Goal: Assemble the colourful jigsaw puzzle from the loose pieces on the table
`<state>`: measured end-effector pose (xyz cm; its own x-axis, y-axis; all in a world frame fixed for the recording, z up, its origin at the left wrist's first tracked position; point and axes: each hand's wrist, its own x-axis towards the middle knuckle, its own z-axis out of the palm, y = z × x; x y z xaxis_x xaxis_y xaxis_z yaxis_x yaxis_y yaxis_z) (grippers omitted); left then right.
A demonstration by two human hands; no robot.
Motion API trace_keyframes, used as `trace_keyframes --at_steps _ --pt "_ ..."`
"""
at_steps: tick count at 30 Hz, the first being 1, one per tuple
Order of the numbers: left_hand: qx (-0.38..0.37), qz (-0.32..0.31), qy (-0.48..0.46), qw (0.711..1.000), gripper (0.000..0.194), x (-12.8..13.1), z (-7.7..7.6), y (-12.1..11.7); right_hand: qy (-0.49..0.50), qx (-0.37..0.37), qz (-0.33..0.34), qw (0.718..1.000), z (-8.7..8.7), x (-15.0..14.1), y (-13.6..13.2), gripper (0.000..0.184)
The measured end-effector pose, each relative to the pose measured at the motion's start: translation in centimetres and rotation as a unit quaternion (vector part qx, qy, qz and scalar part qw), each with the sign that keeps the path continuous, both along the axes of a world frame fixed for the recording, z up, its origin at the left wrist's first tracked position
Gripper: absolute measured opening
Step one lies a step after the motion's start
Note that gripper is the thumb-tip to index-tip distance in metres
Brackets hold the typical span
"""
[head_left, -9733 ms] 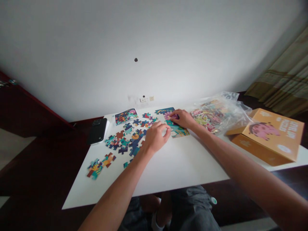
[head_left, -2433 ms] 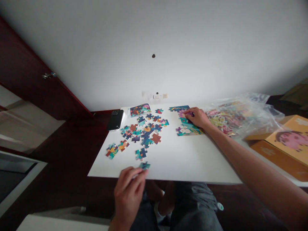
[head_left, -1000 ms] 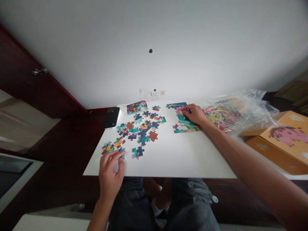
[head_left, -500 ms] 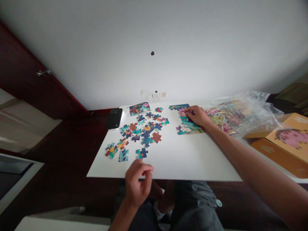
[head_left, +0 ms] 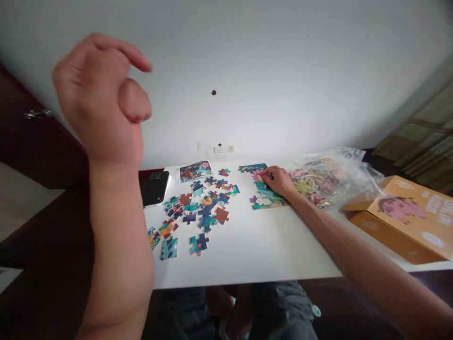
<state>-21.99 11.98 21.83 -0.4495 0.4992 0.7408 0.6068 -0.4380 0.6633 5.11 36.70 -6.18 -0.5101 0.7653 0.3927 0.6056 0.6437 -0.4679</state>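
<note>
1. The partly joined, multicoloured cardboard puzzle (head_left: 264,200) lies flat on the white bench (head_left: 255,250); loose interlocking pieces (head_left: 221,216) lie left of it, a clear plastic bag (head_left: 332,179) right.
2. It looks light and fairly stiff, likely weak at its joints; best held by the outer edges.
3. Right hand (head_left: 279,182): fingers bent, tips touching the puzzle's pink patch; pinching, cannot tell.
4. Left hand (head_left: 101,94): raised left of the puzzle, fingers curled, thumb and forefinger apart, nothing visible between.

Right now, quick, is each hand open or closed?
Left hand: open, loosely curled, nothing visible in it.
Right hand: on the partly joined jigsaw; grip can't be told.
</note>
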Motion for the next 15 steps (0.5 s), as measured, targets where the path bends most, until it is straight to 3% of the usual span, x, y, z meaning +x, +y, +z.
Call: trace_keyframes --at_steps 1,3,5,8,11,15 --pt "-0.028 0.029 0.056 0.998 0.026 -0.5 -0.4 0.6 0.001 0.0 -0.001 1.0 0.0 0.0 0.0 0.022" --pt "-0.144 0.068 0.184 0.97 0.029 -1.6 -2.8 2.2 0.003 0.0 -0.005 1.0 -0.1 0.0 0.1 0.022" --pt "-0.334 0.082 0.299 0.89 0.023 -2.9 -6.5 3.8 0.005 0.0 -0.007 1.0 -0.1 0.0 0.2 0.021" --pt "-0.506 0.074 0.336 0.791 0.02 -5.5 -12.1 5.3 0.006 0.001 -0.012 1.0 -0.2 -0.1 0.3 0.021" --pt "-0.582 0.041 0.333 0.741 0.022 -8.3 -16.1 5.6 0.0 0.006 -0.01 1.0 -0.5 -0.1 0.5 0.022" --pt "-0.63 0.025 0.327 0.703 0.025 -10.7 -18.5 5.5 0.004 0.015 -0.001 1.0 -0.9 0.1 0.8 0.024"
